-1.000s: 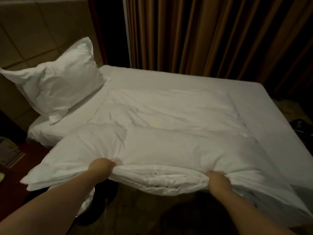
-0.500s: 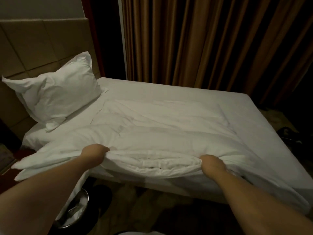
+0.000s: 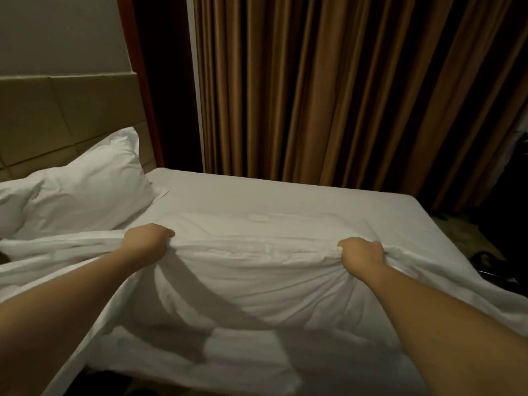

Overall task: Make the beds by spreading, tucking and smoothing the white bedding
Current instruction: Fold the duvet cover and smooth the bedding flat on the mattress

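Note:
A white duvet (image 3: pixel 257 284) is lifted off the bed (image 3: pixel 328 201), its gathered edge stretched between my two fists. My left hand (image 3: pixel 147 241) grips the edge at left-centre, fingers curled into the fabric. My right hand (image 3: pixel 361 252) grips the same edge further right. The cloth hangs down toward me below both hands and hides the near side of the mattress. A white pillow (image 3: pixel 83 190) leans on the headboard at the left. The far part of the bed shows a flat white sheet.
A tan padded headboard (image 3: pixel 65 115) stands at the left. Brown curtains (image 3: pixel 343 90) hang behind the bed's far side. Dark objects (image 3: pixel 491 267) lie on the floor to the right of the bed.
Both hands have raised the duvet edge and carried it forward over the bed. The cloth now hangs below them and covers the floor and bin seen earlier.

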`<state>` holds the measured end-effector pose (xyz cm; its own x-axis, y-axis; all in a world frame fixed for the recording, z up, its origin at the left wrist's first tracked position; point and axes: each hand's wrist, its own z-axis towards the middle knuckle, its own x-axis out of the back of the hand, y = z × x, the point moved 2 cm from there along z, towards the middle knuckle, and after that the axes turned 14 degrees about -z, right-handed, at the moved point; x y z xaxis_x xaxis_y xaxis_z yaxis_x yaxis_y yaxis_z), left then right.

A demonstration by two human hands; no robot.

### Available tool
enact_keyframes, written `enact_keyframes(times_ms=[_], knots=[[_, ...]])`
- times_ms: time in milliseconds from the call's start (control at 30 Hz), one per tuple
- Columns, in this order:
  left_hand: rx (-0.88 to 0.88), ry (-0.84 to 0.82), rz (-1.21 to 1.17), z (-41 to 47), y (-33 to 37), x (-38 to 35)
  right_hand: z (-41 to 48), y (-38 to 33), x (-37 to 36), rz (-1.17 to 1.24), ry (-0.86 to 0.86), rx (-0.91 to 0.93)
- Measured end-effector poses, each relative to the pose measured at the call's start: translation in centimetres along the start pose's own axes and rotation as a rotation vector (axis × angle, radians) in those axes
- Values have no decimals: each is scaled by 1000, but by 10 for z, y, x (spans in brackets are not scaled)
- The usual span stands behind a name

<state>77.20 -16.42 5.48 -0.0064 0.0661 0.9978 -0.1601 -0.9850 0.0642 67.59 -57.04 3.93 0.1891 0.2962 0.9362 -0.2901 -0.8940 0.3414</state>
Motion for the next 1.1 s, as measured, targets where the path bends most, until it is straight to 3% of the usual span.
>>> enact_keyframes(times_ms=[267, 600, 733, 867, 1100], knots=[[26, -28, 123, 229, 6, -42, 215, -31, 6, -46, 63, 15], [155, -161, -4, 492, 51, -119, 467, -69, -26, -156, -64, -33], [186, -212, -123, 557, 69, -184, 535, -83, -78, -151, -85, 12], [131, -220, 8, 608, 65, -248, 600, -106, -142, 7, 58, 42], [145, -194, -142, 654, 58, -367, 656, -162, -245, -11, -78, 96]])
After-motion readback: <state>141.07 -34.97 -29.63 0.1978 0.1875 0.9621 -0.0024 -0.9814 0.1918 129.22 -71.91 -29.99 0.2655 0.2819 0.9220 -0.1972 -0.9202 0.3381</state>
